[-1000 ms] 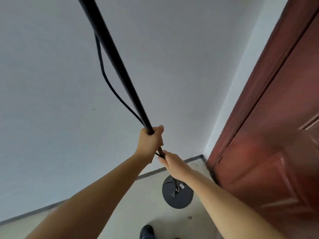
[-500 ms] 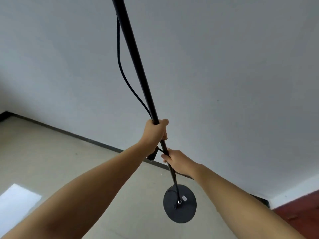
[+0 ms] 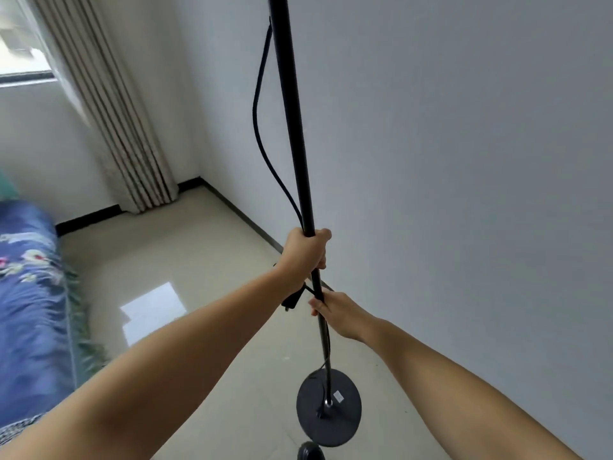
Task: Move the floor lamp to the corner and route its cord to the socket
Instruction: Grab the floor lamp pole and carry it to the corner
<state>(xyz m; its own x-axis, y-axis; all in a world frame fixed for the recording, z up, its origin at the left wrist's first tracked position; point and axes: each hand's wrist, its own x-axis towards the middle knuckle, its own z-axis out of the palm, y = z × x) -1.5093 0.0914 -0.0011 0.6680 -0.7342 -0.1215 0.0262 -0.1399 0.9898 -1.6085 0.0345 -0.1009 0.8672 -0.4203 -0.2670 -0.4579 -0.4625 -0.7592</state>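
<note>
Leftmost, a bed (image 3: 23,293) with a blue flowered cover runs along the edge of the view, and beyond it a beige curtain (image 3: 109,121) hangs down to the floor (image 3: 199,260) beside a window (image 3: 20,38). Just right of the curtain's foot two walls meet, and that corner (image 3: 199,177) looks like the likely target for the lamp, though no socket shows anywhere in view.

Moving toward the middle, the left hand (image 3: 305,252) is wrapped tight around the black pole (image 3: 292,127) of the floor lamp, fingers curled fully round it. It takes the higher grip, probably to steer the tall pole and keep it from tipping. A black cord (image 3: 262,127) leaves the pole high up, bows out to the left and comes back in under this hand, so it seems trapped against the pole to stop it swinging. A dark plug-like piece (image 3: 293,300) dangles just under the left wrist.

Slightly to the right and lower, the right hand (image 3: 338,313) is closed on the pole as well, with the cord running by it; this lower grip likely bears the weight. Below both hands the round black base (image 3: 328,406) sits close above or on the floor near the right-hand wall (image 3: 464,194); whether it touches cannot be told. A dark shoe tip (image 3: 310,451) shows just before it.
</note>
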